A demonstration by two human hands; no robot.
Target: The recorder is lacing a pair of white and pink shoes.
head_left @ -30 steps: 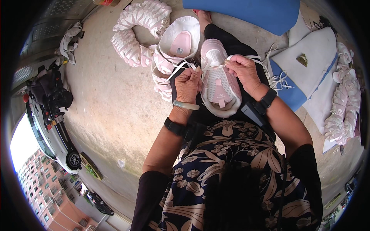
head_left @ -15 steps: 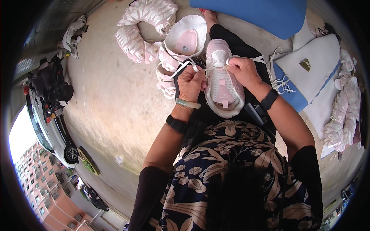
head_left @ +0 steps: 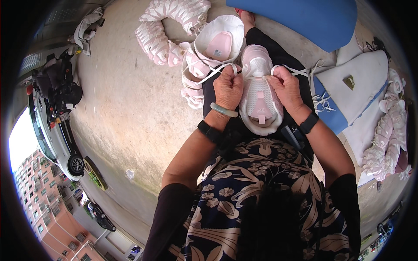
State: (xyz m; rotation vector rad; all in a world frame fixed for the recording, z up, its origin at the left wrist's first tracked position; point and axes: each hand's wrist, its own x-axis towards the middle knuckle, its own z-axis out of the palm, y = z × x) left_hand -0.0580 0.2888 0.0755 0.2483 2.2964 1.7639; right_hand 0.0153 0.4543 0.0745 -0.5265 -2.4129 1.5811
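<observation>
A pale pink and white shoe upper (head_left: 260,93) lies across my lap, its padded white collar toward me. My left hand (head_left: 228,88) is closed at the shoe's left edge, pinching a white shoelace (head_left: 210,78) that trails off to the left. At the right edge my right hand (head_left: 288,88) pinches the lace's other side, which loops over its fingers and runs right. Both hands sit level at the throat, below the tongue. The fingertips partly hide where the lace meets the shoe.
Beside my left knee sit stacked pink and white uppers (head_left: 217,43), next to a curved chain of nested uppers (head_left: 156,32). To the right lie white sheets (head_left: 352,87), loose laces (head_left: 323,102) and another row of uppers (head_left: 385,139). A blue board (head_left: 309,19) lies beyond.
The view has shifted slightly, moving the scene. Both hands stay at the shoe's throat with the lace; the stretch of lace between them is no longer plainly visible.
</observation>
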